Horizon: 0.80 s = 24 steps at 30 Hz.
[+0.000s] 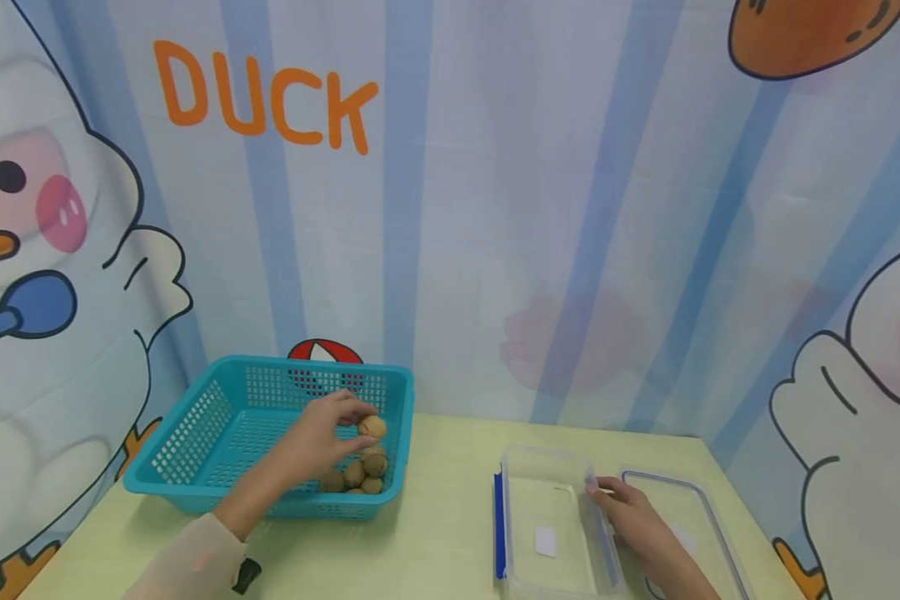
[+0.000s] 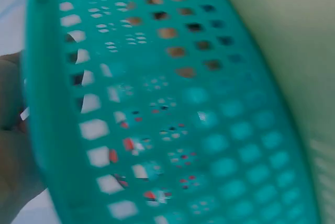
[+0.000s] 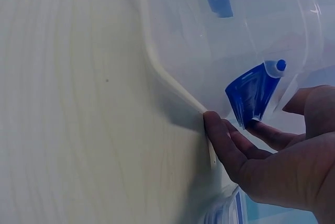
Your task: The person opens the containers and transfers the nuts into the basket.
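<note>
My left hand (image 1: 311,442) pinches a walnut (image 1: 372,427) between thumb and fingers, over the right side of a turquoise basket (image 1: 266,429). Under it, several more walnuts (image 1: 354,473) lie in the basket's near right corner. In the left wrist view the basket's slotted wall (image 2: 209,145) fills most of the picture, and only part of the left hand (image 2: 13,145) shows past the rim. My right hand (image 1: 637,521) holds the right wall of a clear plastic box (image 1: 521,508). The right wrist view shows its fingers at the box's edge, beside a blue latch (image 3: 254,93).
A clear lid (image 1: 708,521) with a grey-blue seal lies on the pale yellow table (image 1: 450,500), to the right of the box and partly behind the right hand. A striped curtain (image 1: 465,250) printed with ducks hangs behind the table.
</note>
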### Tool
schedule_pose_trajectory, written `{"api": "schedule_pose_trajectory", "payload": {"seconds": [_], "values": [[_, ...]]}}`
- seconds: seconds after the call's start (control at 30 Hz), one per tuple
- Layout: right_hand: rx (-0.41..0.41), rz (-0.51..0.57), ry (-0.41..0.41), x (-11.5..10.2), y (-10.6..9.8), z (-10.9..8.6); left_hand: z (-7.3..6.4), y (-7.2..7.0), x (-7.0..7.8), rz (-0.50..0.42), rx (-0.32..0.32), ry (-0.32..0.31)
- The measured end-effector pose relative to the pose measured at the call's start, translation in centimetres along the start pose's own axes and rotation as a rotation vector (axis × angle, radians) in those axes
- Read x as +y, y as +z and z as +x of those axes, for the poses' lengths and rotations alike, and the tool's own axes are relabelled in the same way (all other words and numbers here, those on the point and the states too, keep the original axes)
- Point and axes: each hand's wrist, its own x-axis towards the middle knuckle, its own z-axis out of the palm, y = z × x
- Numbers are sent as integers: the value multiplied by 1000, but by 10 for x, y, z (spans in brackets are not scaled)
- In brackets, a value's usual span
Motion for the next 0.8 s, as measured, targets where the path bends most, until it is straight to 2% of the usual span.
{"api": "schedule_pose_trajectory", "payload": {"seconds": [0.1, 0.4, 0.57, 0.8], "values": [[-1, 6, -1, 0, 0, 0, -5, -1, -11, 15, -27, -62], [2, 21, 4, 2, 1, 1, -9, 2, -37, 69, -72, -121], [-1, 22, 4, 4, 0, 1, -10, 5, -45, 70, -97, -173], [10, 28, 13, 2, 1, 2, -6, 8, -50, 84, -111, -197]]}}
